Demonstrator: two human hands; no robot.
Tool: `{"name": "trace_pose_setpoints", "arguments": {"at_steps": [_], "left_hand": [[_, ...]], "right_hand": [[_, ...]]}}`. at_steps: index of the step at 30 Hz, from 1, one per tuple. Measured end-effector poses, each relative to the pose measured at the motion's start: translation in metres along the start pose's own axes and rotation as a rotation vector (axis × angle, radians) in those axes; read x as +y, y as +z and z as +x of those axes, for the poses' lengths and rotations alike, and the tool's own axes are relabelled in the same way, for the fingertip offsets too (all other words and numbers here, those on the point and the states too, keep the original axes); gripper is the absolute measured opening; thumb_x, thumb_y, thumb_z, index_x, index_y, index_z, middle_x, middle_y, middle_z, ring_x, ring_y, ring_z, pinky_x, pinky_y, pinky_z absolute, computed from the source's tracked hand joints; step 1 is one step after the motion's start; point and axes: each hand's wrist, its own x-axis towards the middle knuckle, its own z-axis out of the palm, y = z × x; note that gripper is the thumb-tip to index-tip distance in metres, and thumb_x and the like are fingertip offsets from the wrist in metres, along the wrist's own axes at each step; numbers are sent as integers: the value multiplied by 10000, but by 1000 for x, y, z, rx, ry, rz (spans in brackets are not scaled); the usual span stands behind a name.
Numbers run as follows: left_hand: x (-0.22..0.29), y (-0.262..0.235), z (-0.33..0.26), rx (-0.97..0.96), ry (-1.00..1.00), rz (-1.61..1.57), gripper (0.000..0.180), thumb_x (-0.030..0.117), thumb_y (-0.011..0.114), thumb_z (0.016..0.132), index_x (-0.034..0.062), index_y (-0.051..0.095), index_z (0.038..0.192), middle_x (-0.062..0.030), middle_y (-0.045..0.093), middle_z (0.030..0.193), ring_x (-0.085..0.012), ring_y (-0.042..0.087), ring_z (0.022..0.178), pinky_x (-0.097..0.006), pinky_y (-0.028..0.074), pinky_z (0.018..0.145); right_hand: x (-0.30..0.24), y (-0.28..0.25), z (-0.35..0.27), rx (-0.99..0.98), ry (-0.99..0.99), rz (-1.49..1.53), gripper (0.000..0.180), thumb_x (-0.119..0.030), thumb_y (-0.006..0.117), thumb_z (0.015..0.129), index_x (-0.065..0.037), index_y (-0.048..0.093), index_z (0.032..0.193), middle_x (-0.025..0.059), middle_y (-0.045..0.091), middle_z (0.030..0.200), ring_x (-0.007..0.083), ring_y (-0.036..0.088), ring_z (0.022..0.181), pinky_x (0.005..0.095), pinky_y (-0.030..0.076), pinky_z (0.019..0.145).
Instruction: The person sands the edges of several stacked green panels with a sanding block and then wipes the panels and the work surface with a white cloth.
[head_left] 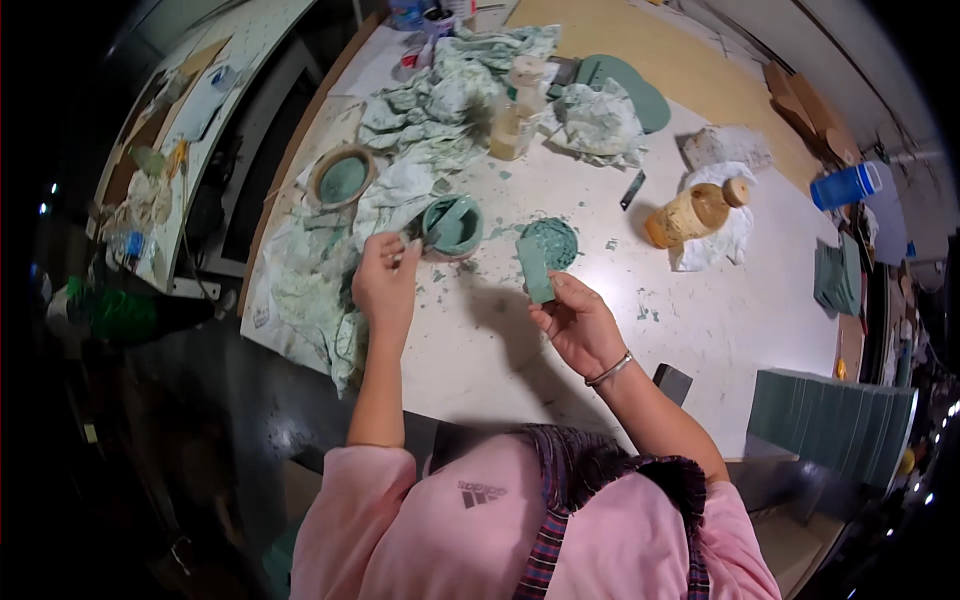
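— Please, say first: holds what with the right hand?

— Holds a flat green piece, gripping it near its lower end between thumb and fingers. Wears also a metal bracelet on this wrist.

— And holds the piece at which place?

— Holds it over the white table. In this view, covers with its upper part the near left edge of a round green dish. Cannot tell, to be exact, about contact between the two.

— Then, places the left hand where?

— Places it just beside the green pot, on the left, with thumb and fingers bent near to each other. Comes there very close to a flat tool in the pot. Cannot tell if gripping this tool or only being near it.

— Sees what else around?

— To the left of the pot, sees a bowl with a brown rim; farther back, stained rags and a clear bottle with yellowish liquid. On the right, sees an amber bottle next to a white cloth. Near the right forearm, finds a dark block, and farther right a stack of green boards.
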Motion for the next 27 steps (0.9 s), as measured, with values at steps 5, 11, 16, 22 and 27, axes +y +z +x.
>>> {"name": "trace_pose_setpoints", "arguments": {"at_steps": [5,11,16,22,27], "left_hand": [[70,20,-49,-812,-165,-568,340,128,608,927,-54,573,1212,-29,658,1006,-84,579,881,-256,460,794],[110,56,-99,-961,-413,-954,307,61,561,942,-80,566,1215,-106,626,1125,-175,592,989,-306,454,885],[135,93,-143,-1176,-498,-1124,305,79,609,922,-29,552,1202,-127,621,1127,-199,602,976,-338,481,872],[185,124,-202,-1184,-588,-1127,404,129,611,917,44,471,1286,-93,617,1079,-206,612,979,-405,520,885],[203,140,-265,-1153,-613,-1139,370,139,586,923,22,500,1263,-73,626,1043,-187,619,961,-383,528,869]], "right_hand": [[-7,-10,-28,-79,-92,38,196,-133,552,952,3,607,1082,96,647,994,150,627,857,259,538,740],[6,-45,-57,-164,-183,261,215,-137,531,977,64,597,1017,120,645,921,192,665,778,293,578,720],[-8,-79,-129,-19,-265,275,212,-137,518,979,54,600,1022,118,641,933,177,654,794,290,570,733],[-90,-103,-311,71,-345,-255,244,-185,557,952,24,614,1063,131,665,994,145,633,830,290,534,745],[-211,-98,-482,146,-854,-1051,422,-226,710,773,82,635,1051,204,666,958,266,659,896,355,529,817]]}}
